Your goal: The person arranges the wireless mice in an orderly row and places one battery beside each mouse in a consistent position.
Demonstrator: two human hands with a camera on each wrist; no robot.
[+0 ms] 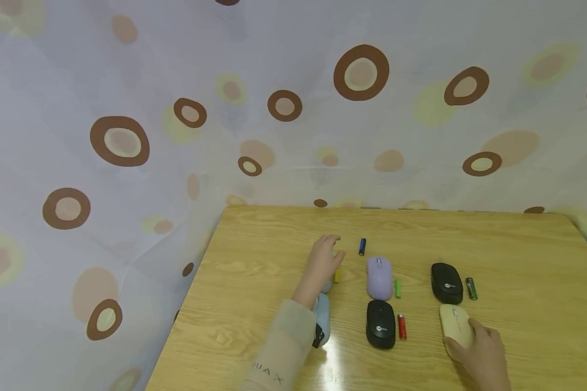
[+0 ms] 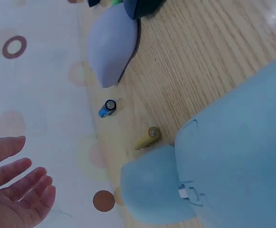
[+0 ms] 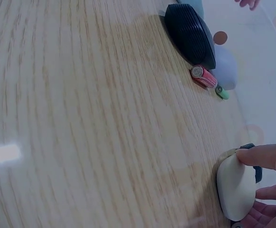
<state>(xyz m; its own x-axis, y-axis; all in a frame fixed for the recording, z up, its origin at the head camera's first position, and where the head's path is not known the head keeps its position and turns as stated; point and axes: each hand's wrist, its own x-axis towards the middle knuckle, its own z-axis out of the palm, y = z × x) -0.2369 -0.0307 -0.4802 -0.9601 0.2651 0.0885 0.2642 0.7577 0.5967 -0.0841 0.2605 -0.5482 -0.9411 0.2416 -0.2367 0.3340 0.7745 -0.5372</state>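
My right hand grips a cream computer mouse on the wooden table, thumb on its left side and fingers on its right. The right wrist view shows the thumb against one end of the cream mouse. My left hand hovers with loosely bent fingers and holds nothing. Below it are a yellow battery and two light blue mice, the nearer blue mouse partly hidden by the sleeve. In the left wrist view the left hand is apart from the blue mice and the yellow battery.
A blue battery lies behind a purple mouse, which has a green battery beside it. Nearer is a black mouse with a red battery. Behind the cream mouse sits another black mouse, beside a dark battery.
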